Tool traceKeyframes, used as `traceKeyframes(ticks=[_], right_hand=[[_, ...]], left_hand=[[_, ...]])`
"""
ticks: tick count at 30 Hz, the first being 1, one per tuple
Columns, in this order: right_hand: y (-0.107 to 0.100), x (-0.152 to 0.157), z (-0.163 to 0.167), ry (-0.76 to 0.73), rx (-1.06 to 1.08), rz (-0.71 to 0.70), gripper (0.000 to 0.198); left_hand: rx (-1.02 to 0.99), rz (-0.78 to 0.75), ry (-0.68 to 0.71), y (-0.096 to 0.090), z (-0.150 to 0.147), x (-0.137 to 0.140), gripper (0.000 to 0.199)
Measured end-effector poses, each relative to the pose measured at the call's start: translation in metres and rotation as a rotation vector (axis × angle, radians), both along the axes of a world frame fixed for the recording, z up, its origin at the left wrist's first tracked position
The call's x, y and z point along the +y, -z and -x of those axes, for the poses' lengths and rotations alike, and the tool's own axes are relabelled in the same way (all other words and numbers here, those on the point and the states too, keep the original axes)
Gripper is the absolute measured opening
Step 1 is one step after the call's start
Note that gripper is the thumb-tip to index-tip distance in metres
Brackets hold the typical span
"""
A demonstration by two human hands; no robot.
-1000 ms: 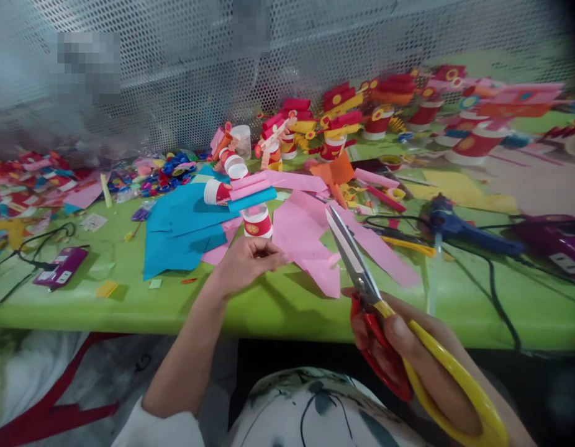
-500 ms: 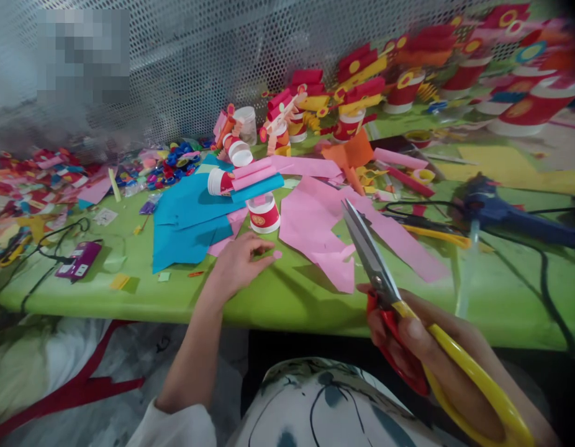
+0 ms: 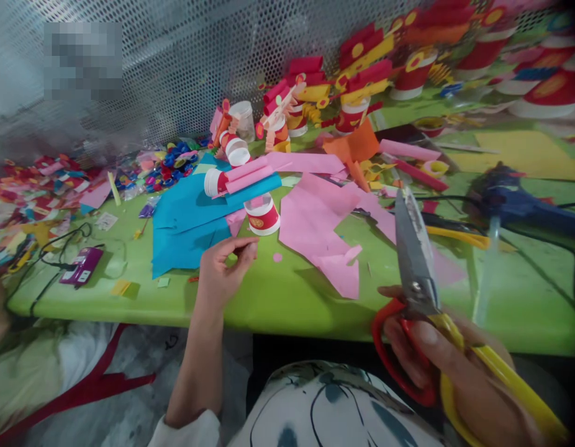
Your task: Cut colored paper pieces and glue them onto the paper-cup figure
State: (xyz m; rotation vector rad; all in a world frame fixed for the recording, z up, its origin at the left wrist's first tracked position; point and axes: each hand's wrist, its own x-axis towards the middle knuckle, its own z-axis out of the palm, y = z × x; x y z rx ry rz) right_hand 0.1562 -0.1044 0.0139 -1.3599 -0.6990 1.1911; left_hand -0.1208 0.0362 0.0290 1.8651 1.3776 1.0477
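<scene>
My right hand (image 3: 459,366) is wrapped round the red and yellow handles of a large pair of scissors (image 3: 415,248). The blades point up and away over the table. My left hand (image 3: 225,270) is closed in a pinch just above the table edge, and anything between its fingertips is too small to make out. A small pink paper disc (image 3: 277,257) lies right of those fingertips, apart from them. Beyond stands a red and white paper cup (image 3: 262,215), close to rolled pink and blue paper tubes (image 3: 250,180). A cut pink sheet (image 3: 310,217) lies between my hands.
Blue paper (image 3: 185,230) lies behind my left hand. A dark blue glue gun (image 3: 525,202) and its cable lie at the right. Finished cup figures (image 3: 357,112) line the perforated metal wall. A purple box (image 3: 81,267) with wires sits left. Another person's arm shows at the far left.
My left hand has drawn back left, away from the pink disc, its fingertips now together. The scissors have swung to the right and stand more upright. Another person's hand has appeared at the left edge.
</scene>
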Motion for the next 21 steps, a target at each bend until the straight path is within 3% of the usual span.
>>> traceKeyframes(ticks=[8,12,17,21], right_hand=[[-0.003,0.005,0.003,-0.008,-0.010,0.013,0.039],[-0.009,0.008,0.006,0.015,-0.004,0.012,0.043],[-0.010,0.008,0.007,-0.039,-0.038,0.007,0.045],[-0.007,0.006,0.007,-0.021,0.007,0.027,0.042]], left_hand=[[0.202,-0.230,-0.020,0.002,-0.007,-0.004,0.047],[0.220,-0.313,-0.004,0.004,-0.011,-0.004,0.011],[0.258,-0.252,0.158,-0.004,-0.023,-0.005,0.014],[0.172,-0.049,0.262,-0.007,-0.047,-0.008,0.028]])
